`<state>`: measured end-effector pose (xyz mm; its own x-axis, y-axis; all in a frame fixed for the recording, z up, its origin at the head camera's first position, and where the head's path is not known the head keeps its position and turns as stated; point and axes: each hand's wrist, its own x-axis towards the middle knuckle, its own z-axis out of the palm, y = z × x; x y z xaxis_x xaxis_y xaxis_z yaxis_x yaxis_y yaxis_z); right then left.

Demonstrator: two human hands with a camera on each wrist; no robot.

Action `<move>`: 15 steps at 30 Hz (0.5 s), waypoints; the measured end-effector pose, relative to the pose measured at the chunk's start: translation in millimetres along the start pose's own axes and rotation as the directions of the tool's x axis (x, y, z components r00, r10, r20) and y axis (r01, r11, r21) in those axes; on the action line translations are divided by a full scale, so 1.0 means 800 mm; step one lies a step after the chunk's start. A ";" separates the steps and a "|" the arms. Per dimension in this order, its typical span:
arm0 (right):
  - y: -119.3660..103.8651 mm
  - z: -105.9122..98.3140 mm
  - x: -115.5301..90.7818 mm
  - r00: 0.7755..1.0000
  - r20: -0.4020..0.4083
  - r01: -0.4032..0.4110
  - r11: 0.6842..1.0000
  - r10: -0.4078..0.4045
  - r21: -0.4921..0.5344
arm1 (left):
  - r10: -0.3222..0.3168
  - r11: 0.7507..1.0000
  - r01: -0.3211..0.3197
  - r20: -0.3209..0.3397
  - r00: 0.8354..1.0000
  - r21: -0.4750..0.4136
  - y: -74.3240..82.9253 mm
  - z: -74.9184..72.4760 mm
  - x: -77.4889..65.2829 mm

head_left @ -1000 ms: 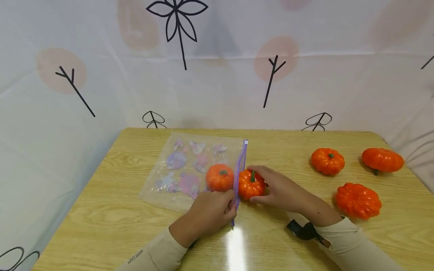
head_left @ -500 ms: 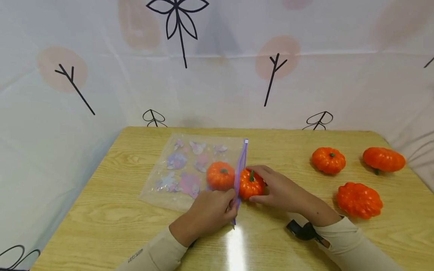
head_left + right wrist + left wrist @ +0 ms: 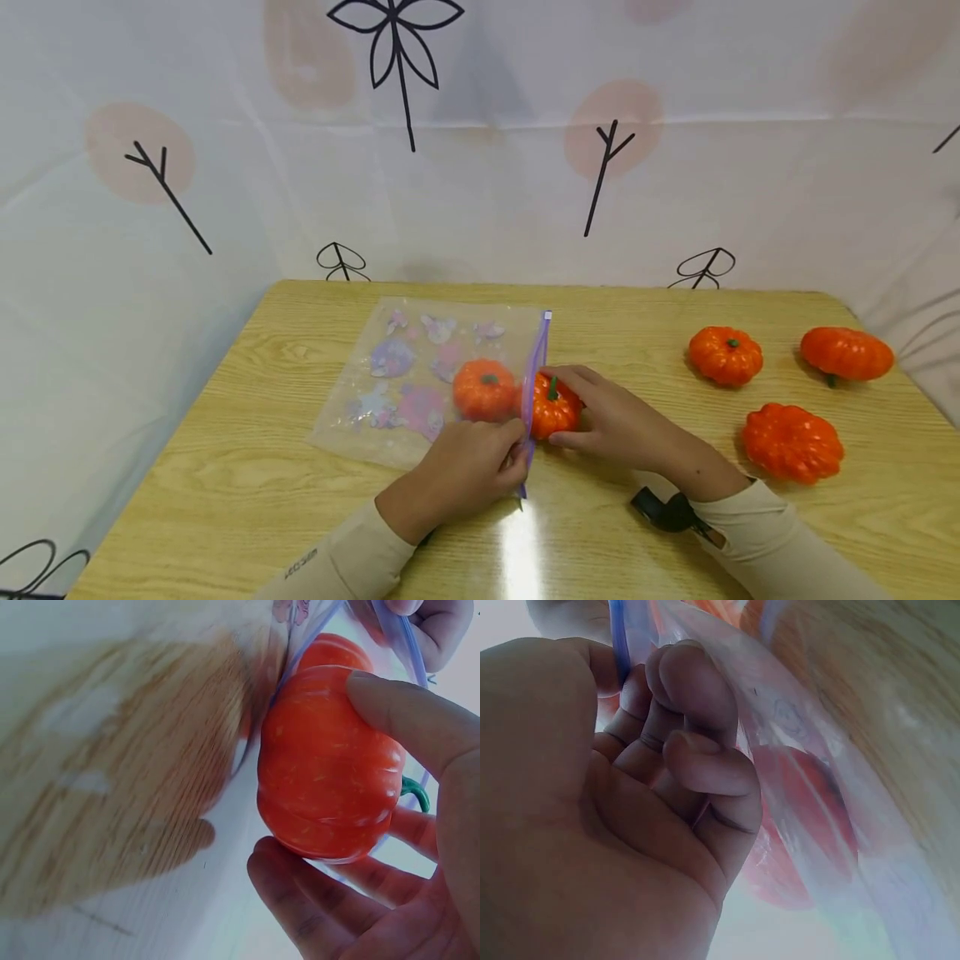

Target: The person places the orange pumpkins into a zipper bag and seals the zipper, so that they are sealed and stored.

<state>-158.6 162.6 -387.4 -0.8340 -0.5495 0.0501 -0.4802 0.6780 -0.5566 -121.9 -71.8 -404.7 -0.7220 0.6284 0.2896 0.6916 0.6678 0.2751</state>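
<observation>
A see-through slider bag (image 3: 352,375) with printed pastel figures lies flat, its purple-edged mouth (image 3: 538,354) facing right. Inside, near the mouth, is one orange toy pumpkin (image 3: 483,390). My left hand (image 3: 461,467) pinches the near part of the purple edge; its curled fingers (image 3: 712,769) fill much of the left wrist view. At the opening, my right hand (image 3: 618,421) holds a second pumpkin (image 3: 330,765) with a green stem, thumb on one side and fingers on the other. The left side of this pumpkin is behind the purple edge, touching or nearly touching the first one.
Three more toy pumpkins rest at the right of the wooden table (image 3: 247,450): one upright (image 3: 725,357), one on its side (image 3: 846,353) and one with its stem hidden (image 3: 793,443). A patterned white cloth (image 3: 480,200) hangs behind the table.
My right hand has pushed the held pumpkin slightly left, further behind the purple edge. The pumpkin inside the bag has shifted a little left. My left hand keeps its pinch.
</observation>
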 end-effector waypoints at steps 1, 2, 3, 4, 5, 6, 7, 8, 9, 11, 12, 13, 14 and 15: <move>0.000 0.000 0.000 1.000 -0.001 0.008 1.000 -0.008 -0.006 | 0.002 1.000 -0.002 -0.001 1.000 0.002 0.000 0.000 0.000; 0.000 0.000 0.000 1.000 -0.002 0.015 1.000 -0.015 -0.009 | 0.005 1.000 -0.005 0.001 1.000 0.002 0.001 -0.001 0.000; -0.001 0.000 0.000 1.000 -0.002 0.022 1.000 -0.022 -0.011 | 0.006 1.000 -0.006 0.003 1.000 0.002 0.001 -0.001 0.000; 0.000 0.001 0.000 1.000 -0.001 0.027 1.000 -0.027 -0.012 | 0.006 1.000 -0.006 0.005 1.000 0.003 0.001 -0.002 0.000; 0.000 0.001 0.000 0.999 0.000 0.034 0.999 -0.034 -0.012 | 0.008 1.000 -0.008 0.007 1.000 0.002 0.001 -0.002 0.000; 0.000 0.001 0.000 0.999 0.002 0.035 0.999 -0.035 -0.011 | 0.010 1.000 -0.010 0.008 1.000 0.003 0.002 -0.003 0.000; 0.000 0.001 0.000 0.999 0.001 0.039 0.999 -0.039 -0.010 | 0.012 1.000 -0.012 0.008 1.000 0.005 0.002 -0.003 0.000; 0.000 0.002 0.000 0.999 0.000 0.040 0.999 -0.040 -0.012 | 0.014 1.000 -0.014 0.009 1.000 0.002 0.002 -0.003 0.000; 0.000 0.002 0.000 0.999 -0.001 0.041 0.999 -0.041 -0.013 | 0.016 1.000 -0.016 0.008 1.000 0.003 0.002 -0.003 0.001; 0.000 0.003 0.000 0.999 -0.004 0.042 0.999 -0.042 -0.020 | 0.022 1.000 -0.022 0.006 1.000 0.002 0.001 -0.003 0.001; 0.000 0.003 0.000 0.999 -0.006 0.043 0.999 -0.043 -0.024 | 0.026 1.000 -0.026 0.002 1.000 0.003 0.001 -0.003 0.001; 0.000 0.003 0.000 0.999 -0.007 0.044 0.999 -0.045 -0.028 | 0.030 1.000 -0.030 -0.001 1.000 0.003 0.001 -0.003 0.001; 0.000 0.004 0.000 0.999 -0.007 0.045 0.998 -0.046 -0.031 | 0.033 0.999 -0.033 -0.004 0.999 0.002 0.001 -0.003 0.001; 0.000 0.004 0.000 0.999 -0.008 0.047 0.998 -0.048 -0.033 | 0.036 0.999 -0.036 -0.008 0.999 0.002 0.001 -0.003 0.001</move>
<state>-157.7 160.6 -390.1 -0.8124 -0.5771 0.0834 -0.5277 0.6668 -0.5263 -121.6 -71.8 -402.2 -0.6961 0.6491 0.3069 0.7174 0.6452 0.2626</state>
